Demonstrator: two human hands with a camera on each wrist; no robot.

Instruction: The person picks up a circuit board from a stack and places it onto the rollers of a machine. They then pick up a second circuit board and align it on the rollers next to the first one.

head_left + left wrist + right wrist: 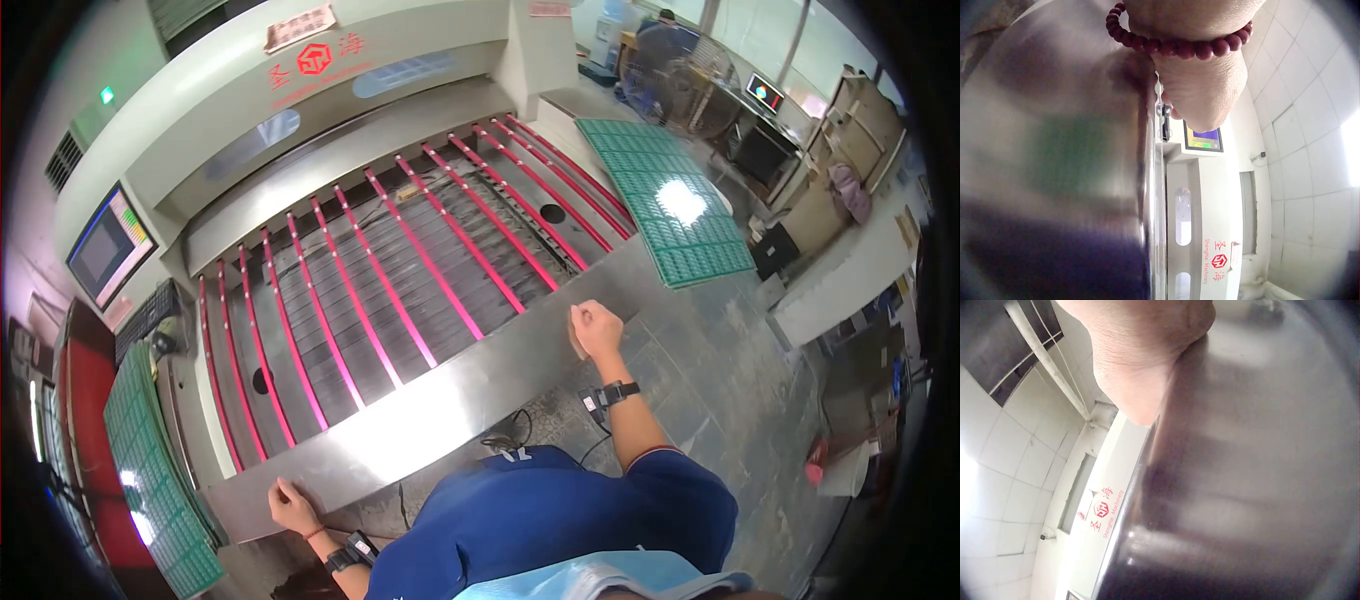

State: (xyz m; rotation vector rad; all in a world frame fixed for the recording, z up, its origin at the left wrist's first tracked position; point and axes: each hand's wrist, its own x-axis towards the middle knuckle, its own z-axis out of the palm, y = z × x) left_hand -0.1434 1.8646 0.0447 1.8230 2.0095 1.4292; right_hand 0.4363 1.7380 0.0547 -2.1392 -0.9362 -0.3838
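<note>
My left hand (293, 507) rests on the left end of a wide, shiny metal panel (395, 418), fingers curled in and holding nothing. A dark red bead bracelet (1197, 50) circles its wrist. Toward the panel's right end lies my right hand (598, 328), also curled, with nothing in it. In both wrist views the heel of the hand is down at the metal edge, and most of the fingers are hidden. Behind the panel, pink-red bars (415, 245) run side by side across the dark bed (400, 290) of a large pale machine (220, 80).
Green grid panels (665, 200) lean at the machine's right, and more green panels (150, 470) stand at its left. A monitor (110, 245) and a keyboard (148, 318) sit at the left end. A cable (515, 430) hangs by the panel's front edge.
</note>
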